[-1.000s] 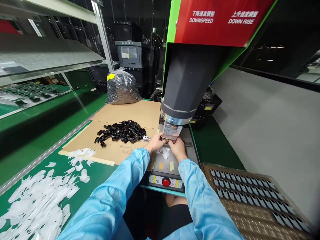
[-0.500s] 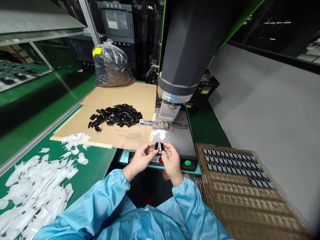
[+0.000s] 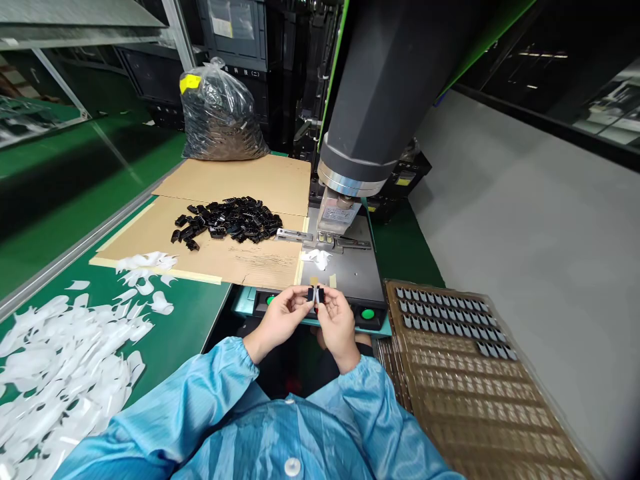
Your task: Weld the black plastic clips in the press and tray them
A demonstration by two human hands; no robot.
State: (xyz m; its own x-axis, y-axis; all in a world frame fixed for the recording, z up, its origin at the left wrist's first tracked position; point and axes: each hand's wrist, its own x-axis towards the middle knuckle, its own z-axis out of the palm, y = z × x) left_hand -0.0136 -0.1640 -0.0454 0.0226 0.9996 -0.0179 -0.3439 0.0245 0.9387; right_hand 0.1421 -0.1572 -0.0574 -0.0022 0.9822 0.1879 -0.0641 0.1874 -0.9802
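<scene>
The head view shows the left hand [image 3: 283, 319] pinching a small, dark, block-like piece [image 3: 311, 295] between thumb and fingertips. The right hand [image 3: 339, 327] likewise grips a second small dark piece [image 3: 321, 294] at its fingertips, just beside the first. Beyond them, thin, curled white scraps [image 3: 320, 259] lie on a smooth grey metal plate [image 3: 357, 270]; glossy black angular parts [image 3: 240, 221] heap on flat brown cardboard [image 3: 240, 177].

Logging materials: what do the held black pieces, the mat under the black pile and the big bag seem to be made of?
Held black pieces: probably plastic, going by the even dark colour; finish too small to judge. Mat: looks like cardboard, matte and tan, with scuff marks. Big bag: apparently thin plastic film, glossy, since it is see-through and wrinkled with bright highlights.
</scene>
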